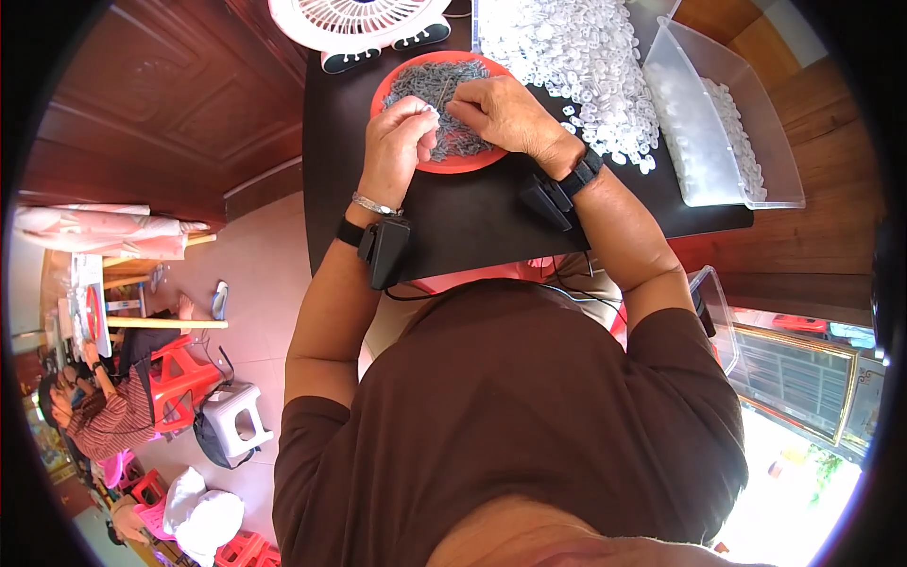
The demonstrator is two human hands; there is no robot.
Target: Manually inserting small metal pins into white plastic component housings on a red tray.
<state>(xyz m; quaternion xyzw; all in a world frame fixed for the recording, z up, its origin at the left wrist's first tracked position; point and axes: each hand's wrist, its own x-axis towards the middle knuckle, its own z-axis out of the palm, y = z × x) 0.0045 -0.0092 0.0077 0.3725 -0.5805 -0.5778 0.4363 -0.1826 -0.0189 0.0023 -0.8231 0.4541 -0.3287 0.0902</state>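
Note:
Both my hands are above a round orange-red basin (461, 166) filled with small, thin grey pieces (427, 77). My left hand (397, 140) is closed in a pinch, with a small white plastic piece (435, 111) showing at its fingertips. Just to the right, my right hand (503, 111) is closed too, its thumb and index finger pressed together. A thin greyish sliver (443, 92) shows beside those fingertips; whether they grip it I cannot make out. The two hands are close but apart. A large heap of small white plastic pieces with holes (576, 57) lies right of the basin.
A clear plastic bin (704, 194) with more white pieces stands at the dark table's (453, 227) right side. A pink-and-white fan (354, 19) is at the back left. Far left, another person (109, 416) sits near red and white stools (231, 416).

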